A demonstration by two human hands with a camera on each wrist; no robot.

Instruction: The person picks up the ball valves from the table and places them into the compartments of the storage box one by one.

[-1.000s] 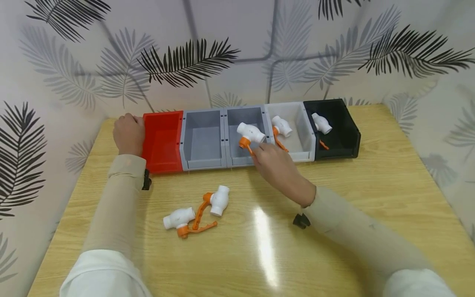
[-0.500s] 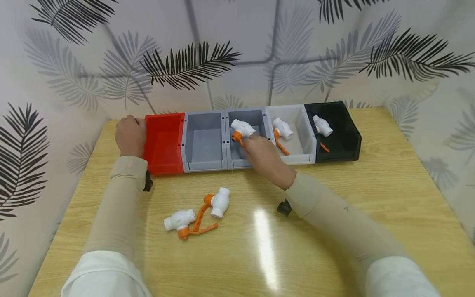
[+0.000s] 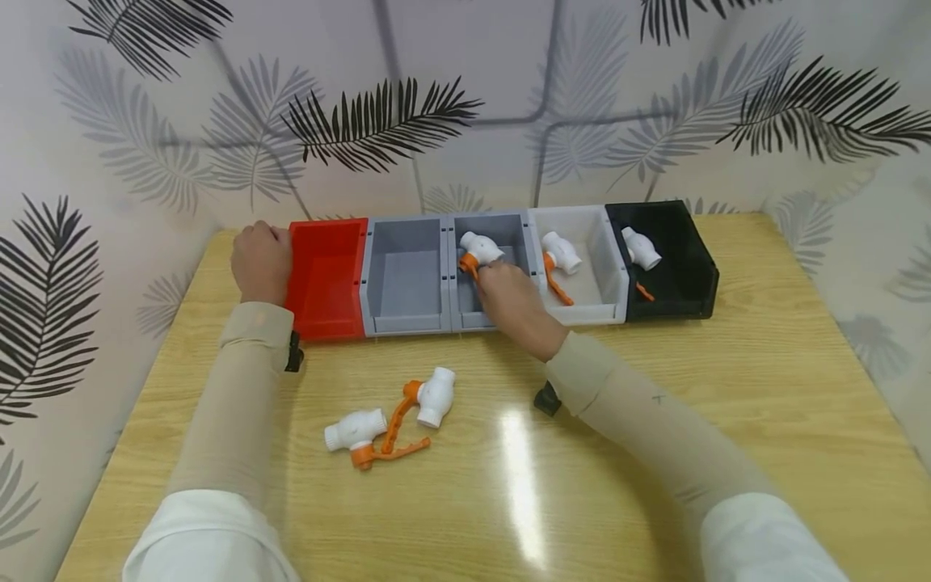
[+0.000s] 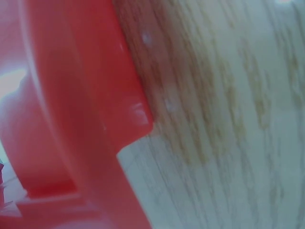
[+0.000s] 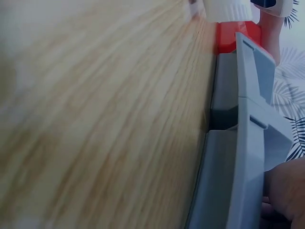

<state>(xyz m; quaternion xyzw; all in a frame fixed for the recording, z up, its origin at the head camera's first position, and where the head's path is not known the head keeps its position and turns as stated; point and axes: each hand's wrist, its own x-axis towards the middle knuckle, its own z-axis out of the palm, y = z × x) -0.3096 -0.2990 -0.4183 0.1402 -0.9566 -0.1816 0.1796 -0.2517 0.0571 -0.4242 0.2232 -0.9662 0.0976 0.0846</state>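
Wooden table (image 3: 727, 444), spread beneath both hands' fingers. Red bin (image 3: 329, 330), met at its left wall by the left hand's (image 3: 262, 263) curled fingers; whether gripped cannot be told. Second grey bin (image 3: 473, 322), overreached by the right hand's (image 3: 511, 301) fingers. White valve (image 3: 483, 246), held just beyond those fingers, its orange handle (image 3: 469, 264) pinched.
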